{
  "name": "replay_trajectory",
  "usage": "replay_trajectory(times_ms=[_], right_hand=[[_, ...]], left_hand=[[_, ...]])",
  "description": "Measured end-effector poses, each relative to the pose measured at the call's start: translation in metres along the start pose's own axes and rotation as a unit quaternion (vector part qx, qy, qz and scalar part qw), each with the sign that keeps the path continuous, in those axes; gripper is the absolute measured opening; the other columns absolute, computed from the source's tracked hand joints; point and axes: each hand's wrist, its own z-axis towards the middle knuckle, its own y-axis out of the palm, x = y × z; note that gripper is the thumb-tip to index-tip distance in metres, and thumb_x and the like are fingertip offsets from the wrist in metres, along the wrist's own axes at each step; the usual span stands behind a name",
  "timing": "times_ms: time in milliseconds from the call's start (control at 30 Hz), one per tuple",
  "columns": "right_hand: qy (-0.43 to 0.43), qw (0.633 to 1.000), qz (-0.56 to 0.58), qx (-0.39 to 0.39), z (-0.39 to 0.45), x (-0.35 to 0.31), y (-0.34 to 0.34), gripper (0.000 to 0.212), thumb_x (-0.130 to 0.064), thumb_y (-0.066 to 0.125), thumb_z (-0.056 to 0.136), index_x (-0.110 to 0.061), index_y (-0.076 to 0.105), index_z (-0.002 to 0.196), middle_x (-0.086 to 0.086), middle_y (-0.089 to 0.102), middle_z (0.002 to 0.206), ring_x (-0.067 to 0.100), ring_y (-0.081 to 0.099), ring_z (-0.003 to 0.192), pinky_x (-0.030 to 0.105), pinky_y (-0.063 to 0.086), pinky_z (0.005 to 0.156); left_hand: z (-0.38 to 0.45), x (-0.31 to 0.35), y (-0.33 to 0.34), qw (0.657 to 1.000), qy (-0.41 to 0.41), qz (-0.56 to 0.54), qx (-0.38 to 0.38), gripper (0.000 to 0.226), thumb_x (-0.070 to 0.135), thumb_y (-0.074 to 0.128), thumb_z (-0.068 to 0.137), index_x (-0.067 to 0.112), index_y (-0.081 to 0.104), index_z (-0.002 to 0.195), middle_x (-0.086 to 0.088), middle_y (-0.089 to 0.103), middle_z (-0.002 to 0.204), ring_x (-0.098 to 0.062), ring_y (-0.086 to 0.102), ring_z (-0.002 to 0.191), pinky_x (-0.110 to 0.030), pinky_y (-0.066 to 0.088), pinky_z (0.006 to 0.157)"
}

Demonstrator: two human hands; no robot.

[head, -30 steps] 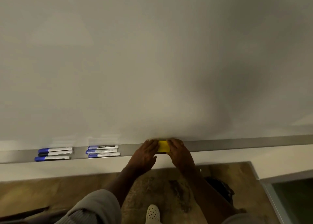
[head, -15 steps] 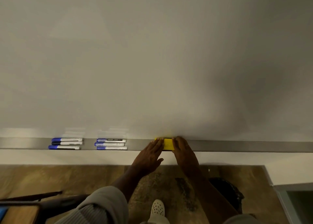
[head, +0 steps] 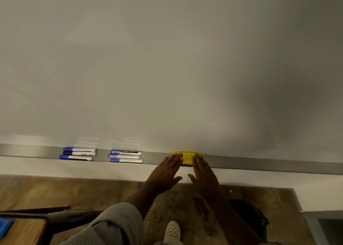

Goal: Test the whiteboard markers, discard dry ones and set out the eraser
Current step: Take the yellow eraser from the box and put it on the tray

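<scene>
Straight down from the head camera, low in the frame: two groups of three whiteboard markers, six counted, lying lengthwise on the grey tray (head: pixel 259 164) under the whiteboard (head: pixel 167 59). Left group of markers (head: pixel 78 153) at lower left, caps blue and dark, pointing left; second group of markers (head: pixel 125 156) just right of it, a bare gap of tray between. One yellow eraser (head: pixel 187 158) at lower centre, flat on the tray, well right of both groups. Two hands, both with fingers straight and flat. Left hand (head: pixel 165 172) reaching up from below, fingertips resting on the eraser's left end. Right hand (head: pixel 204 174) beside it, fingertips on the eraser's right end; thumbs spread inward, apart, not touching. Eraser's middle showing yellow between the two sets of fingers. Below: one grey sleeve (head: pixel 115 224), one white perforated shoe (head: pixel 172 230), one dark bin (head: pixel 248 217) at lower right on brown floor, one wooden desk corner (head: pixel 24 230) at lower left
</scene>
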Motion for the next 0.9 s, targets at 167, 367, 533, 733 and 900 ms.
replay_trajectory(times_ms=[167, 367, 533, 733, 900], right_hand=[[-0.013, 1.0, 0.01, -0.002, 0.003, -0.007, -0.002, 0.075, -0.056, 0.013, 0.104, -0.003, 0.046, 0.144, 0.016, 0.049, 0.149, 0.027, 0.034, 0.14, 0.042, 0.042, 0.106], [-0.086, 0.996, 0.014, -0.028, 0.014, -0.038, -0.001, 0.068, -0.053, 0.026, 0.104, -0.005, 0.046, 0.147, 0.013, 0.043, 0.155, 0.028, 0.038, 0.144, 0.04, 0.028, 0.116], [-0.152, 0.986, 0.034, -0.053, 0.028, -0.077, 0.004, 0.067, -0.051, 0.041, 0.099, -0.006, 0.044, 0.148, 0.013, 0.042, 0.155, 0.028, 0.039, 0.145, 0.039, 0.017, 0.119], [-0.201, 0.975, 0.03, -0.088, 0.046, -0.125, 0.006, 0.068, -0.052, 0.038, 0.096, -0.007, 0.048, 0.146, 0.012, 0.047, 0.152, 0.026, 0.046, 0.14, 0.035, 0.01, 0.119], [-0.261, 0.961, 0.019, -0.092, 0.064, -0.17, 0.004, 0.069, -0.053, 0.037, 0.098, -0.008, 0.042, 0.15, 0.011, 0.04, 0.157, 0.024, 0.039, 0.145, 0.035, 0.011, 0.12]], left_hand=[[-0.009, -0.004, -0.003, 1.0, -0.002, -0.014, 0.006, 0.076, 0.061, 0.022, 0.103, 0.007, 0.023, 0.157, -0.013, 0.018, 0.164, -0.029, 0.016, 0.152, -0.047, 0.019, 0.122], [-0.037, -0.026, -0.012, 0.996, -0.053, -0.061, 0.023, 0.076, 0.063, 0.023, 0.103, 0.008, 0.028, 0.155, -0.011, 0.024, 0.162, -0.026, 0.021, 0.151, -0.047, 0.022, 0.121], [-0.08, -0.055, -0.015, 0.989, -0.129, -0.066, 0.04, 0.08, 0.067, 0.016, 0.101, 0.011, 0.025, 0.157, -0.007, 0.019, 0.164, -0.023, 0.014, 0.152, -0.045, 0.014, 0.123], [-0.13, -0.089, -0.019, 0.973, -0.221, -0.061, 0.04, 0.078, 0.068, 0.014, 0.101, 0.015, 0.017, 0.158, -0.002, 0.01, 0.165, -0.019, 0.008, 0.153, -0.039, 0.008, 0.125], [-0.169, -0.108, -0.026, 0.955, -0.289, -0.05, 0.038, 0.074, 0.063, 0.019, 0.104, 0.013, 0.02, 0.158, -0.006, 0.015, 0.165, -0.024, 0.015, 0.153, -0.026, -0.008, 0.122]])
